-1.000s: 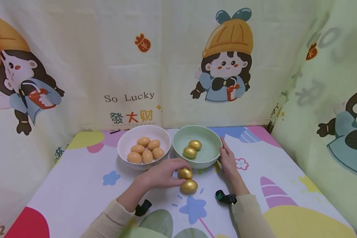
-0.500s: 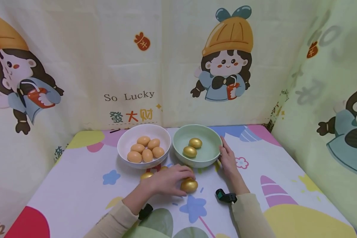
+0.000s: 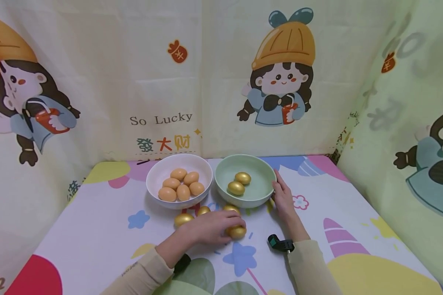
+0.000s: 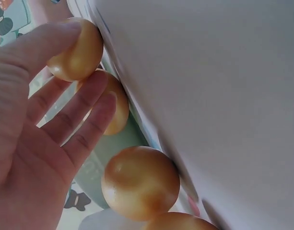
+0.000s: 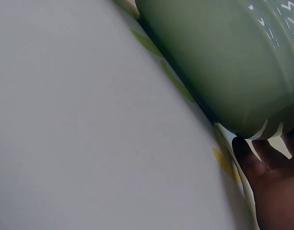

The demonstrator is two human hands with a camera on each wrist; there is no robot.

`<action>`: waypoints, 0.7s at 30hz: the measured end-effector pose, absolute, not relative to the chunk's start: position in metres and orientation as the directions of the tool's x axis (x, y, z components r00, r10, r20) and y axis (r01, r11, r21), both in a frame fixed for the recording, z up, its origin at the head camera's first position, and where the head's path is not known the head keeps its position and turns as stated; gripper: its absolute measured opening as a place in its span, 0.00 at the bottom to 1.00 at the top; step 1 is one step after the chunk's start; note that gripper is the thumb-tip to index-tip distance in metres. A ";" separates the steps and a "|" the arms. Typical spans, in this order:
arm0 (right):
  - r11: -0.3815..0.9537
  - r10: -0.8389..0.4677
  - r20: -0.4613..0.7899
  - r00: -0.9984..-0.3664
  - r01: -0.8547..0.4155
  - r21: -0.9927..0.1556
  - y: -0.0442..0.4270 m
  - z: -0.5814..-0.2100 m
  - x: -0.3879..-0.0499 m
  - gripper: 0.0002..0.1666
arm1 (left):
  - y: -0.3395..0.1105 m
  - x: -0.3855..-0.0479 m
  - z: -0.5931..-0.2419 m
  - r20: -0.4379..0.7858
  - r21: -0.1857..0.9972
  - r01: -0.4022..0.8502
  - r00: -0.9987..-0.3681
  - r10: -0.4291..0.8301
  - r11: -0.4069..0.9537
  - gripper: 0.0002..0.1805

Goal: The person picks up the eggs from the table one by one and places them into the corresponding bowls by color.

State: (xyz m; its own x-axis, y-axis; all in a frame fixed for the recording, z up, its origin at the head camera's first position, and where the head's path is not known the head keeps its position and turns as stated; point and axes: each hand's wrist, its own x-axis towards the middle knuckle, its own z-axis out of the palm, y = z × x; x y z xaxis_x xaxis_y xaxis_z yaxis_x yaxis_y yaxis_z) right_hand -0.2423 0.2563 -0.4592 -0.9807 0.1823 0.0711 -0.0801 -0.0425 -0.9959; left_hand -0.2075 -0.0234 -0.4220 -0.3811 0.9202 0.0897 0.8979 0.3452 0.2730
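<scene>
My left hand point(image 3: 214, 226) has its thumb and fingers around the nearest golden egg point(image 3: 238, 232) on the table; in the left wrist view the thumb lies against this egg point(image 4: 91, 50). Just beyond it is a second golden egg point(image 3: 231, 209), close to the fingers. Two more golden eggs, one larger-looking point(image 3: 183, 220) and one partly hidden point(image 3: 203, 210), lie behind the hand's left side. My right hand point(image 3: 283, 198) holds the right side of a green bowl point(image 3: 260, 186), its fingers against the outer wall in the right wrist view. Two golden eggs point(image 3: 236, 188) lie inside that bowl.
A white bowl point(image 3: 158, 174) with several brown eggs point(image 3: 183, 192) stands left of the green one, almost touching it. Both are near the table's back edge, before a printed curtain point(image 3: 221, 82). A patterned cloth point(image 3: 96, 233) covers the table.
My left hand has come back toward me from the farther golden egg to the nearest one, and its fingers have closed around it. The right hand stays on the green bowl.
</scene>
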 end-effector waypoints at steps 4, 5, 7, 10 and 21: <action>-0.050 0.186 0.069 -0.980 -0.080 -0.996 0.256 -0.459 -0.242 0.32 | -0.023 -0.207 -0.421 0.081 0.306 0.886 -0.388 0.918 0.347 0.25; -0.053 0.188 0.069 -0.980 -0.080 -0.995 0.256 -0.459 -0.242 0.32 | -0.023 -0.207 -0.421 0.077 0.325 0.880 -0.390 0.918 0.347 0.25; -0.050 0.189 0.069 -0.980 -0.080 -0.996 0.256 -0.458 -0.241 0.32 | -0.024 -0.207 -0.421 0.066 0.365 0.864 -0.395 0.916 0.346 0.24; -0.042 0.191 0.064 -0.979 -0.074 -0.996 0.255 -0.458 -0.241 0.32 | -0.025 -0.207 -0.422 0.056 0.421 0.840 -0.399 0.915 0.341 0.25; -0.012 0.199 0.078 -0.977 -0.082 -0.997 0.256 -0.458 -0.243 0.33 | -0.032 -0.212 -0.423 0.113 0.586 0.770 -0.384 0.916 0.250 0.25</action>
State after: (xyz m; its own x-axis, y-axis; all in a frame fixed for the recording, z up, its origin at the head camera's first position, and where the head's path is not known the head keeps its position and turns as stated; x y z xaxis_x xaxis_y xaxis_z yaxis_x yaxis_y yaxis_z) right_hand -0.2432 0.2559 -0.4584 -0.9769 0.1990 0.0778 -0.0817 -0.0116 -0.9966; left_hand -0.2122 -0.0317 -0.4234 -0.3840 0.9164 0.1133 0.7704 0.2503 0.5864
